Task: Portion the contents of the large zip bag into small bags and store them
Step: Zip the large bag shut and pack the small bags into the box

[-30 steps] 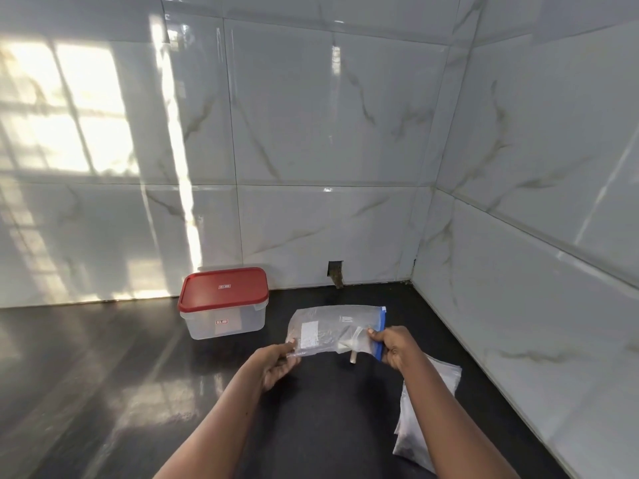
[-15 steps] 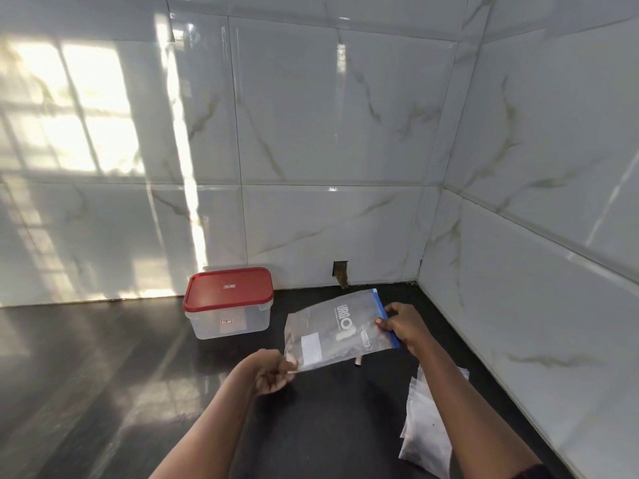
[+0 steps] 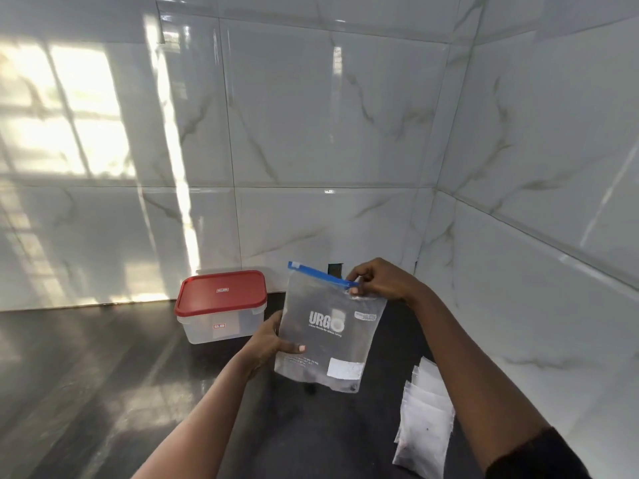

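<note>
Two hands on large zip bag (image 3: 328,333), held upright above counter (image 3: 138,392). Left hand (image 3: 268,344) grips left edge; right hand (image 3: 380,281) pinches right end of blue zip strip (image 3: 318,273). Keep bag upright, left steady, part zip evenly; small bags (image 3: 427,420) near right.

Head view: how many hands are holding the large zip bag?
2. The left hand grips the large zip bag at its left edge, midway down; the right hand pinches the right end of the blue zip strip at the top.
</note>
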A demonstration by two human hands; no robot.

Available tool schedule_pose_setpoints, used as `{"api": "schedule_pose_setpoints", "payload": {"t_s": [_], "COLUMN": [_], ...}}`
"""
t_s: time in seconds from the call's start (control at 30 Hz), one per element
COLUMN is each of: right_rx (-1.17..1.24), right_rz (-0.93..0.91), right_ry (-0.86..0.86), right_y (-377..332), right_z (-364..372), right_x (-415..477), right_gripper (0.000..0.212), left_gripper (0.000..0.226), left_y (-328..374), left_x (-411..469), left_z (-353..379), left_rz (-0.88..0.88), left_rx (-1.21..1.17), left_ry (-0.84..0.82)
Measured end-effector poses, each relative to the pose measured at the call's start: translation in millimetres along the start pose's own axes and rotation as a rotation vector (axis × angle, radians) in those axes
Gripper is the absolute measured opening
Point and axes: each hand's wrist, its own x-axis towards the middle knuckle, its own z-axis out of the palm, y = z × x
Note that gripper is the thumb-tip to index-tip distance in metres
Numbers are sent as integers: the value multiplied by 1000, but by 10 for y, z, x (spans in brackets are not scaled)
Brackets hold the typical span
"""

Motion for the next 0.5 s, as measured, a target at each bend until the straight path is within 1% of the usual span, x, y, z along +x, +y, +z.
{"api": "schedule_pose_setpoints", "payload": {"t_s": [0.03, 0.1, 0.13, 0.17, 0.2, 0.23, 0.27, 0.3, 0.37, 0.4, 0.43, 0.5], "right_rx": [-5, 78, 187, 329, 487, 647, 776, 850, 875, 868, 874, 866], "right_rz": [-8, -15, -17, 1, 43, 109, 201, 287, 430, 482, 520, 546], "right_ry": [44, 239, 353, 430, 444, 400, 317, 212, 41, 7, 16, 105], "right_y": [-22, 25, 64, 140, 211, 286, 389, 483, 645, 717, 769, 800], "right_z": [-4, 56, 110, 192, 296, 433, 609, 800, 1228, 1430, 1587, 1751], "right_x": [19, 53, 55, 58, 43, 17, -6, -42, -114, -121, -122, -127], "right_gripper": [24, 26, 29, 36, 48, 62, 75, 79, 65, 59, 54, 38], "left_gripper": [73, 34, 20, 12, 11, 11, 11, 11, 14, 17, 20, 25], "left_y": [-9, -27, -39, -41, -44, -60, -81, -116, -184, -229, -277, -364], "left_x": [-8, -44, -72, -106, -135, -164, -177, -192, -235, -263, -274, -308], "left_z": [5, 32, 41, 55, 65, 66, 68, 68, 74, 70, 75, 75], "left_rz": [-2, 6, 17, 30, 32, 26, 10, -14, -79, -121, -165, -273], "left_rx": [-17, -135, -194, -235, -270, -302, -333, -369, -464, -520, -577, -653], "left_ry": [3, 55, 100, 142, 177, 209, 236, 256, 271, 259, 233, 182]}}
